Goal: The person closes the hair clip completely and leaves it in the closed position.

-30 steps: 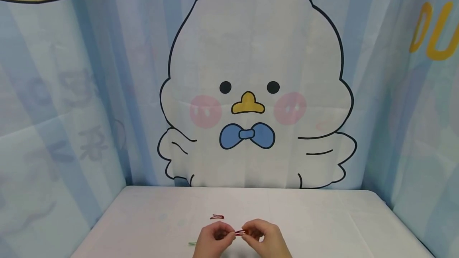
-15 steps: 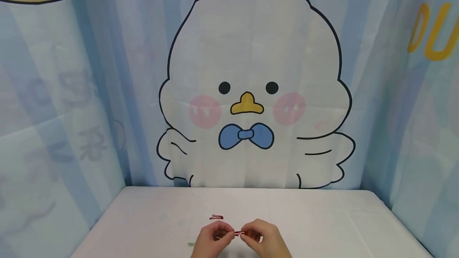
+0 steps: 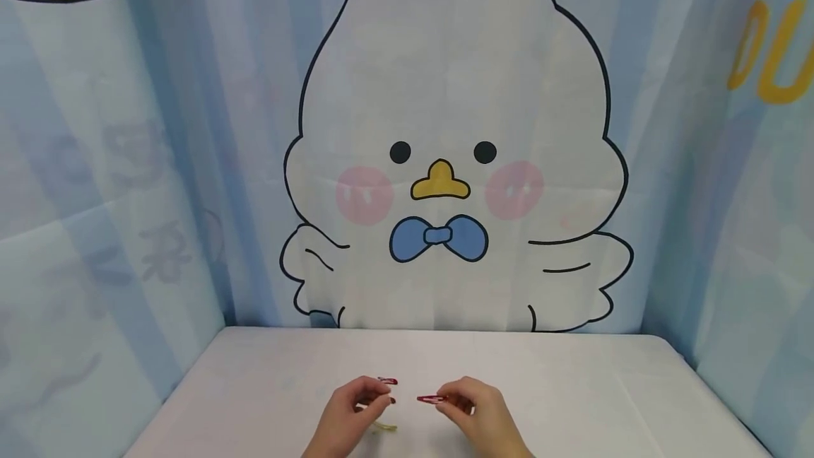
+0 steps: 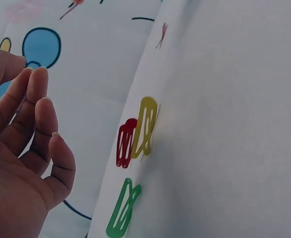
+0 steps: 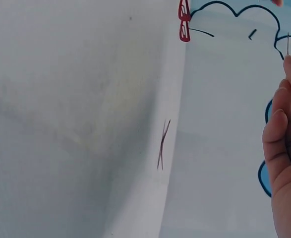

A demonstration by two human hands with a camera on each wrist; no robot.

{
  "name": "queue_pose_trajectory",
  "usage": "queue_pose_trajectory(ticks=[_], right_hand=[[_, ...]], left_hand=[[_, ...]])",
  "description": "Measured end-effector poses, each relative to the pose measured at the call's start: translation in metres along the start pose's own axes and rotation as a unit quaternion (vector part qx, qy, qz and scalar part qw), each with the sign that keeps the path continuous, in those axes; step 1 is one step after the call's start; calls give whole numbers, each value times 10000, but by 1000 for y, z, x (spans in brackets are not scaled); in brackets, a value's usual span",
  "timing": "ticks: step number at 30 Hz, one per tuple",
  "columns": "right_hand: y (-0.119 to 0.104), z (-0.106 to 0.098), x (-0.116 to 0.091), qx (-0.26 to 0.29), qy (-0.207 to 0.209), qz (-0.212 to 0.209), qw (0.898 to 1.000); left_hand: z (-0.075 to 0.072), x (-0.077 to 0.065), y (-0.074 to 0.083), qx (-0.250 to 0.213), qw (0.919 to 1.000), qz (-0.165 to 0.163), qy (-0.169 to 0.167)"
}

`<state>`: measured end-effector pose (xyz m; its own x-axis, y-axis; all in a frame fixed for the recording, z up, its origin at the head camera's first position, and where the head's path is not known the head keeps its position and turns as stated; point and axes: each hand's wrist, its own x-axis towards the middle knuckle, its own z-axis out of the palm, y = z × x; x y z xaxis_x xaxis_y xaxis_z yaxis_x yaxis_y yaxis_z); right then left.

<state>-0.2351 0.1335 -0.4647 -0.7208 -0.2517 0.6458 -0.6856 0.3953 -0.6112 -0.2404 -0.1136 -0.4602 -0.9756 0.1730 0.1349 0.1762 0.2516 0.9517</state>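
In the head view my right hand (image 3: 480, 408) pinches a red snap hair clip (image 3: 432, 399) between thumb and fingers, its tip pointing left. From the right wrist view that clip (image 5: 287, 43) appears as a thin line edge-on above the right hand (image 5: 290, 144). My left hand (image 3: 348, 412) is apart from it, fingers loosely bent, with nothing seen between thumb and fingers. In the left wrist view a yellow hair clip (image 4: 148, 116), a red hair clip (image 4: 121, 144) and a green hair clip (image 4: 116, 229) lie on the table beside the left hand (image 4: 21, 144).
A white-covered table (image 3: 572, 387) lies under the hands. Another clip (image 5: 162, 144) lies on it, seen edge-on in the right wrist view. Behind the table hangs a blue-striped curtain (image 3: 254, 90) printed with a white chick.
Both hands were at the red clip together. The left hand has let go and moved left; the right hand keeps the clip. The yellow clip now shows beside the left hand.
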Motion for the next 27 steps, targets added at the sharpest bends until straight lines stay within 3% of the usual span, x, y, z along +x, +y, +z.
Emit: queue_pose_trajectory(ticks=[8,14,22,27], right_hand=[[8,-12,7,-289,-163,650,9973],[17,-18,12,-364,-294,1029,9936],[27,-22,17,-429,-829,1618,9824],[36,-24,14,-352,-933,1799,9786]], left_hand=[[-37,4,-4,595,9976,-180,306],[-49,6,-7,899,9954,-243,245],[-54,11,-19,1318,9897,-289,-489],[-54,12,-22,1509,9830,-298,-1002]])
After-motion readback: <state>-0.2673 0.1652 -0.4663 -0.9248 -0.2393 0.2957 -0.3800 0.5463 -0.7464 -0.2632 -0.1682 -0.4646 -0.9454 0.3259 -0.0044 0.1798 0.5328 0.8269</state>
